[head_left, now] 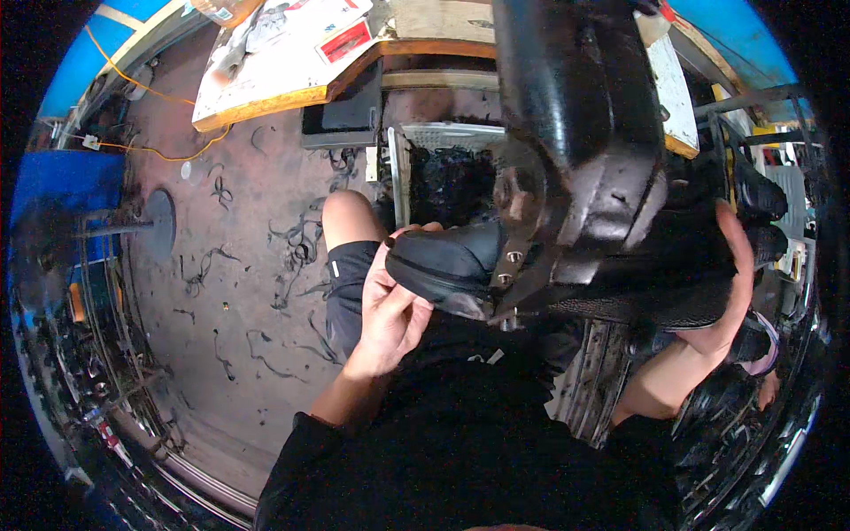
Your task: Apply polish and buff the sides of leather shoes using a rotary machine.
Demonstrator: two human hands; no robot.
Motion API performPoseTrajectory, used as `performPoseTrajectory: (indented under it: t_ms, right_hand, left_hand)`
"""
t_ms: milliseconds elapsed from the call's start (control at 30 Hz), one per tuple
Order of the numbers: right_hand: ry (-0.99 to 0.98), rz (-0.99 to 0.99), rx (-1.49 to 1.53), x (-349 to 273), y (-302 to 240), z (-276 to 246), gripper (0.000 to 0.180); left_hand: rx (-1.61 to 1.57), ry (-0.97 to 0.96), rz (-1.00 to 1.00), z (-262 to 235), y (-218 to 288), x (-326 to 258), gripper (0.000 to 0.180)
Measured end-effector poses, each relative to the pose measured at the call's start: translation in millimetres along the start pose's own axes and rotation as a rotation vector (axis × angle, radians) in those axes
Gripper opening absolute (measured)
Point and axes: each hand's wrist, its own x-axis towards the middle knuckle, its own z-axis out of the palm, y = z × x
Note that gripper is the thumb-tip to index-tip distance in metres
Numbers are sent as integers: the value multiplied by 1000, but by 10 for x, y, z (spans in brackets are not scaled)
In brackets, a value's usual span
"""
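Black shoe held under a machine head

The black fabric shoe (pixel 452 261) sits mid-scene beneath the big black metal machine arm (pixel 575 115); the left hand (pixel 390 305) pinches its toe, fingers closed on it; the right hand (pixel 730 283) cups its right end, fingers spread; dark scraps litter the brown floor (pixel 239 292) to the left.

Daylight is even on the floor (pixel 230 265), with soft shadows. The black machine (pixel 575 115) shows glare and looms blurred. Fisheye bends the edges; the rim goes dark and smeared.
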Motion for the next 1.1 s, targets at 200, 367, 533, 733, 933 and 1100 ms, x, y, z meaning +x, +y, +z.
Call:
performPoseTrajectory:
  t_ms: [200, 367, 533, 733, 933, 1100]
  right_hand:
    - [-93, -126, 33, -59, 22, 296, 95]
    - [3, 137, 335, -234, -7, 756, 101]
    - [-80, 356, 448, -376, 7, 1036, 97]
    - [-284, 253, 374, -219, -115, 1253, 85]
    - [-504, 98, 117, 138, -432, 1155, 89]
    - [-343, -30, -6, 85, -547, 1063, 105]
  left_hand:
    - [60, 24, 114, -239, 243, -66, 62]
    - [143, 133, 221, -407, 536, -199, 64]
    - [305, 193, 322, -467, 852, -356, 65]
    - [1266, 159, 1025, 87, 943, -297, 73]
    - [1801, -443, 564, 792, 885, -29, 103]
    - [1537, -473, 455, 782, 770, 146, 83]
